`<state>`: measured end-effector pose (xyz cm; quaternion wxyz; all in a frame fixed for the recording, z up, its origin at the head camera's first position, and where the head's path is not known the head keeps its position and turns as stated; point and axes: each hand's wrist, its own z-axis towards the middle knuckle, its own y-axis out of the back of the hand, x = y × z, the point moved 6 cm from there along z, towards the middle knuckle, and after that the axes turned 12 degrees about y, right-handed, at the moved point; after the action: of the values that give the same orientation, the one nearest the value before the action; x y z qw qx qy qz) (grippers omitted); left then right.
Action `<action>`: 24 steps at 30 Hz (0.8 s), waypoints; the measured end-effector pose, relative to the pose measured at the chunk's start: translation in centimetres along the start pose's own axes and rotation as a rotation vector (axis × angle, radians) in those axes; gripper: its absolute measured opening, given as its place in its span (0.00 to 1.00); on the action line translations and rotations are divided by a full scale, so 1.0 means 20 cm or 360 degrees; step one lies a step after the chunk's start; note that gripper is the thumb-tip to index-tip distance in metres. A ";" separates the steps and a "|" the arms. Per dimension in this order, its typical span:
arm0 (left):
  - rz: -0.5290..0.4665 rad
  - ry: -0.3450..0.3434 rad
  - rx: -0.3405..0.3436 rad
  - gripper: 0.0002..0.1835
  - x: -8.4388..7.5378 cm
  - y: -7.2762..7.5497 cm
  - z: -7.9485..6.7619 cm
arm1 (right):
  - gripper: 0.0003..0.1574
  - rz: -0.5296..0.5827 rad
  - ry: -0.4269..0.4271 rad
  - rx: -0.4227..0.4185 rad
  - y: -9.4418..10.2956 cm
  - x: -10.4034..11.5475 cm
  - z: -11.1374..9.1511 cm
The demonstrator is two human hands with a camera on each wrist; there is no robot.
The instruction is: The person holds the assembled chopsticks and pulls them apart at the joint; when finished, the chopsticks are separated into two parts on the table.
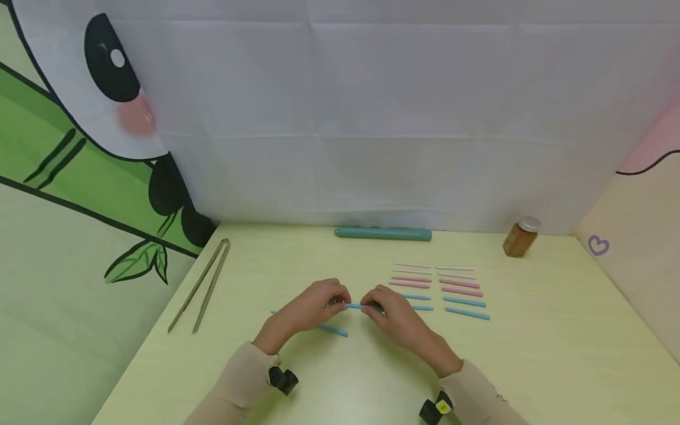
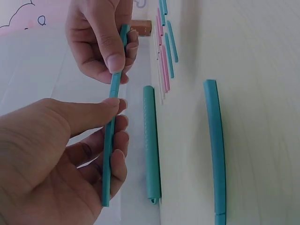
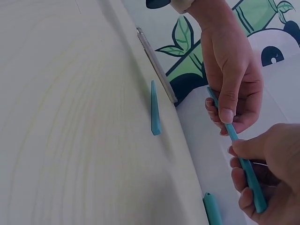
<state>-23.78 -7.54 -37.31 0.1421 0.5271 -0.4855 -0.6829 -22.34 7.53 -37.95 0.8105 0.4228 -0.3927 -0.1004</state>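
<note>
Both hands hold one thin blue stick (image 1: 354,306) level above the table, and a fine seam crosses it between them in the left wrist view. My left hand (image 1: 313,304) pinches one half with thumb and fingertips. The other half is gripped by my right hand (image 1: 395,319), its thumb laid along the stick in the left wrist view. Below the left hand another blue stick (image 1: 334,331) lies on the table, partly hidden by that hand and showing a seam in the left wrist view.
To the right lie rows of short white, pink (image 1: 461,283) and blue sticks (image 1: 467,313). A long green case (image 1: 382,234) sits at the back edge. Metal tongs (image 1: 204,289) lie at left; a lidded brown jar (image 1: 521,237) stands at back right. A printed cloth (image 1: 372,118) rises behind.
</note>
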 end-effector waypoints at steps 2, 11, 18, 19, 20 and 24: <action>0.0000 -0.0002 -0.0011 0.04 -0.01 0.00 0.00 | 0.05 0.0002 0.0002 0.0000 0.01 0.00 0.00; -0.0011 -0.0063 -0.0072 0.03 -0.01 0.00 0.02 | 0.03 -0.0002 0.0040 0.0005 0.02 -0.01 -0.01; 0.0003 -0.0082 -0.0054 0.03 0.00 0.00 0.03 | 0.02 -0.0015 0.0013 0.0026 0.01 -0.02 -0.01; 0.0000 -0.0083 -0.0049 0.03 0.00 0.00 0.03 | 0.02 -0.0014 0.0012 0.0026 0.01 -0.02 -0.01; -0.0001 -0.0083 -0.0045 0.03 0.00 0.00 0.03 | 0.02 -0.0016 0.0011 0.0026 0.00 -0.02 -0.01; 0.0007 -0.0096 -0.0048 0.03 0.00 0.00 0.02 | 0.02 -0.0029 0.0026 0.0015 -0.01 -0.02 -0.02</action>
<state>-24.20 -7.30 -37.44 0.1370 0.5030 -0.4803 -0.7054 -22.25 7.88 -38.40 0.8107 0.4311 -0.3827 -0.1023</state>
